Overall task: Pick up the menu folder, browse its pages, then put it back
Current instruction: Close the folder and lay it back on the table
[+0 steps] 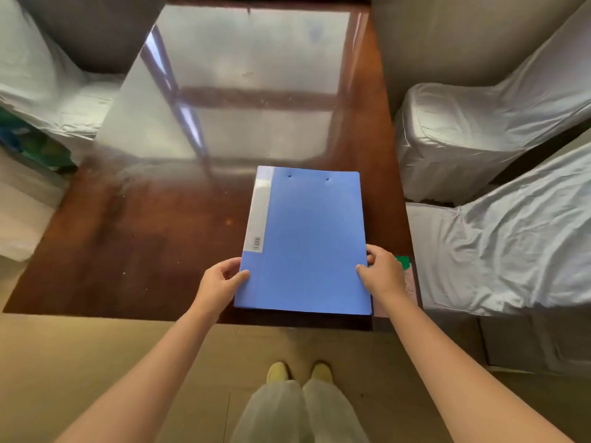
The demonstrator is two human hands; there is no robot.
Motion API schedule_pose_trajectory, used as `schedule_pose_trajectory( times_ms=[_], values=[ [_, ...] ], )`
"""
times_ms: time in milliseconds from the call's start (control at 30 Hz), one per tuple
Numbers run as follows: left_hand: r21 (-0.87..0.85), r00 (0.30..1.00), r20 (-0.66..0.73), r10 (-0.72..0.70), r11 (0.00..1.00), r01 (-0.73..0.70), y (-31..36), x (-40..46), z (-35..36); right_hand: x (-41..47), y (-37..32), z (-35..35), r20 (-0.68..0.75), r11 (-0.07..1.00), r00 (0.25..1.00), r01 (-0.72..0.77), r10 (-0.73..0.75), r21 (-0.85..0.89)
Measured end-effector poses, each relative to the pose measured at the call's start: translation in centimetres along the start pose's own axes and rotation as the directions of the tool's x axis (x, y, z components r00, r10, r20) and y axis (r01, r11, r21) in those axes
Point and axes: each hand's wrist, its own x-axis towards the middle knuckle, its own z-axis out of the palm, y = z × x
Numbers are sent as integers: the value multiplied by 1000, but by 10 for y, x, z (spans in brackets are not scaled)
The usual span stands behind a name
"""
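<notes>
A closed blue menu folder [307, 238] with a pale label strip along its spine lies at the near right part of a glossy dark wooden table [144, 235]. My left hand [220, 282] grips its near left edge, thumb on the cover. My right hand [383, 273] grips its near right edge, thumb on top and fingers curled around the side. The folder's near edge reaches almost to the table's front edge and casts a dark shadow beneath; I cannot tell whether it is lifted.
Chairs draped in white cloth stand on the right [479, 139] and left [48, 91] of the table. A pinkish sheet with a green patch [404, 263] lies under my right hand at the table's right edge. My feet [297, 372] stand on the tan floor.
</notes>
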Motion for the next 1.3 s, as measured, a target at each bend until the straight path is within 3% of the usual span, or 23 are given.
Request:
schedule_pose_trajectory(
  times_ms=[200,300,467,567,633,667,733,800,833,933,1300],
  values=[
    [247,998,8,70,966,-69,-14,-4,10,0,13,13,19,980,1000,6,-3,-197],
    [336,986,-81,143,936,-108,-15,-1,17,-1,13,14,15,962,1000,-3,7,-274],
    [331,983,-144,114,942,-60,-21,0,24,-4,9,11,12,919,1000,1,4,-395],
    [343,971,-208,116,939,-39,-21,0,27,-14,7,6,-72,885,994,41,-84,-464],
    [434,934,-251,256,892,-128,-16,-4,23,-24,8,5,-77,856,968,171,-237,-489],
    [529,902,-206,379,819,-223,-13,-8,21,-30,10,6,-31,820,947,261,-320,-509],
    [711,821,80,565,545,-444,-10,-18,22,-43,15,13,194,688,896,434,-400,-582],
    [767,773,406,487,278,-578,-12,-28,33,-50,24,23,416,555,833,554,-366,-621],
    [769,771,497,398,209,-604,-15,-31,38,-50,28,26,470,530,818,574,-332,-625],
    [790,806,528,266,194,-582,-26,-31,43,-48,38,31,516,543,810,577,-279,-610],
    [798,781,529,332,119,-591,-24,-35,37,-53,49,25,428,511,786,617,-447,-599]
  ],
)
